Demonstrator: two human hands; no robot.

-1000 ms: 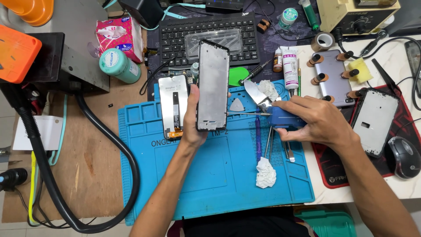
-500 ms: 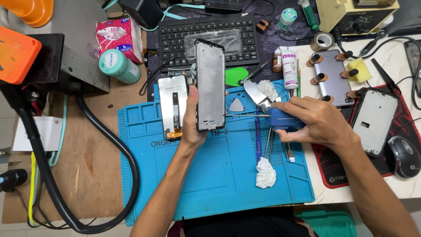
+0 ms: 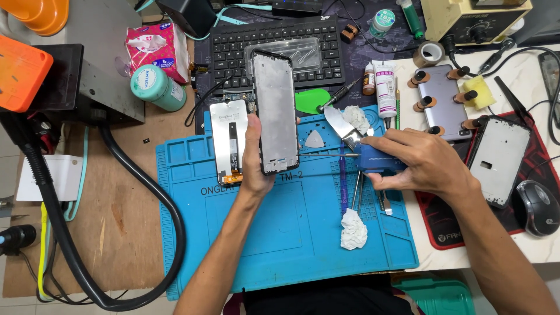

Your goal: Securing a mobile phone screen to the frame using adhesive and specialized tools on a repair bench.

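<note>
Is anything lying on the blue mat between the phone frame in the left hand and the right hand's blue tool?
Yes. A grey triangular pick lies on the blue mat between the phone frame in the left hand and the blue tool under the right hand. A thin metal rod also crosses that gap.

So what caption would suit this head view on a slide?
Left hand holds up a phone frame over a blue mat; right hand grips a blue tool.

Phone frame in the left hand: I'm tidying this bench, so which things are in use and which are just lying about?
In use:
left hand holding the phone frame
right hand on the blue tool
blue mat

Lying about:
loose screen
keyboard
glue tube
tissue wad
mouse
</note>
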